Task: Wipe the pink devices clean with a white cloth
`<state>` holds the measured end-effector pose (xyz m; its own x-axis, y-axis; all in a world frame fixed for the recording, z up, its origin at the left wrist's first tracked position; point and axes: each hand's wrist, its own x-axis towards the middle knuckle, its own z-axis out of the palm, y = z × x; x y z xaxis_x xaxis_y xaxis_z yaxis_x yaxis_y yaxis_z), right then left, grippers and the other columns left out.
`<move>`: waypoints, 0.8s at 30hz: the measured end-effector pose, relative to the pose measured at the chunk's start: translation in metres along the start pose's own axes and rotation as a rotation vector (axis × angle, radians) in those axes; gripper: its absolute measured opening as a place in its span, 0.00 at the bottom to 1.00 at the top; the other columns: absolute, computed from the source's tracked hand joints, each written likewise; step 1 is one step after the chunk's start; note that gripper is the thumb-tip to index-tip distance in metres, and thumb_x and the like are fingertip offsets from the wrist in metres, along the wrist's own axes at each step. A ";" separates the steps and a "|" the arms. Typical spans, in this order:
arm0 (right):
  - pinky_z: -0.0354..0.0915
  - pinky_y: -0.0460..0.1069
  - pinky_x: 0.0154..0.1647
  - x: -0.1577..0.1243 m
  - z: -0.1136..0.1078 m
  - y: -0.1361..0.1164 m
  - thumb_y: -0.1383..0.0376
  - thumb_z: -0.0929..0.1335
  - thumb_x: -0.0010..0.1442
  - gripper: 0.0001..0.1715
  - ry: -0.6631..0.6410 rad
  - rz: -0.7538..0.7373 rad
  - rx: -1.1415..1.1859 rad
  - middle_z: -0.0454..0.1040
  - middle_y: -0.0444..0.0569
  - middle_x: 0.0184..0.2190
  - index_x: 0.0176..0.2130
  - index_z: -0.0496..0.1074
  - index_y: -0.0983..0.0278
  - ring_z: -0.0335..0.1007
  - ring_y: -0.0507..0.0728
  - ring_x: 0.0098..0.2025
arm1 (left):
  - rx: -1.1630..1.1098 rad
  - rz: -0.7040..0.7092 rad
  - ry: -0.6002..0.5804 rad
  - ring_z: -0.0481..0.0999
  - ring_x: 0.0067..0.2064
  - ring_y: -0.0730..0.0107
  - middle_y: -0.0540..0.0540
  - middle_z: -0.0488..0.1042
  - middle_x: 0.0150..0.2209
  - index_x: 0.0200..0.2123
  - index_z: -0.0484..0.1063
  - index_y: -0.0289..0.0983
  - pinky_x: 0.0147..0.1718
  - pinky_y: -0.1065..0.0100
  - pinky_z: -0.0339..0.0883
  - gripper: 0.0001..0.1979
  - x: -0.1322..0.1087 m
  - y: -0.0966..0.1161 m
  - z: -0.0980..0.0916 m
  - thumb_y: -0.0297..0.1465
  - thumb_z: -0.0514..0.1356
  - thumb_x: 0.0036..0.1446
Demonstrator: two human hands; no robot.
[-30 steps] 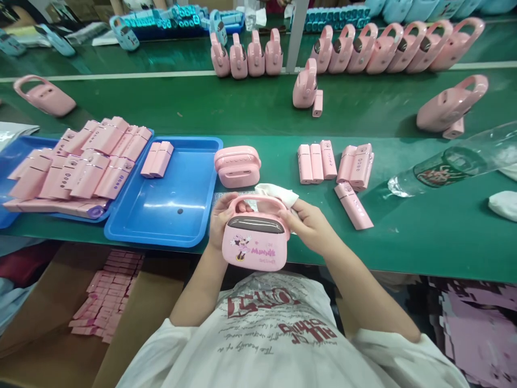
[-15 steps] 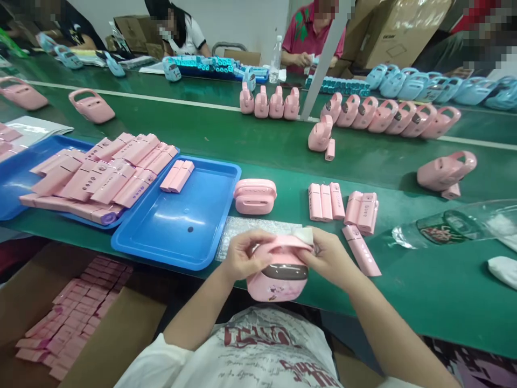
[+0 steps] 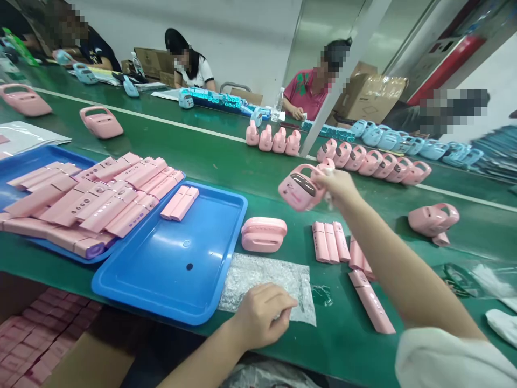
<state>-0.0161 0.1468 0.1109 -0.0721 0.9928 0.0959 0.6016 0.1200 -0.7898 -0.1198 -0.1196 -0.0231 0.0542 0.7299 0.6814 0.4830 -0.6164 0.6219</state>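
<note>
My right hand is stretched out over the green belt, closed on the handle of a pink handbag-shaped device with a dark panel; a bit of white cloth shows in the same hand. My left hand rests near the front edge, fingers curled on a clear bubble-wrap sheet. Another pink device lies flat just beyond the sheet. Several pink sticks lie to the right of it, partly hidden by my right arm.
Two blue trays at the left hold pink sticks. Rows of pink devices and blue ones stand farther back. Other people sit across the belt. A box of pink pieces is below the table.
My right hand has carried the pink device from in front of my chest up and forward over the belt. My left hand has let go of it and dropped onto the bubble wrap.
</note>
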 end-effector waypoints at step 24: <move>0.66 0.60 0.55 0.099 0.055 -0.002 0.58 0.66 0.65 0.18 -0.232 -0.283 -0.615 0.70 0.52 0.52 0.50 0.70 0.66 0.68 0.59 0.54 | 0.122 -0.034 0.078 0.75 0.37 0.72 0.45 0.75 0.35 0.42 0.71 0.35 0.36 0.73 0.72 0.12 -0.001 -0.014 -0.010 0.18 0.54 0.58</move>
<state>-0.0684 0.2445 0.0882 -0.4177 0.9065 0.0612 0.8696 0.4184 -0.2622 -0.1352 -0.1146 -0.0290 -0.0295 0.7219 0.6914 0.5863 -0.5477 0.5969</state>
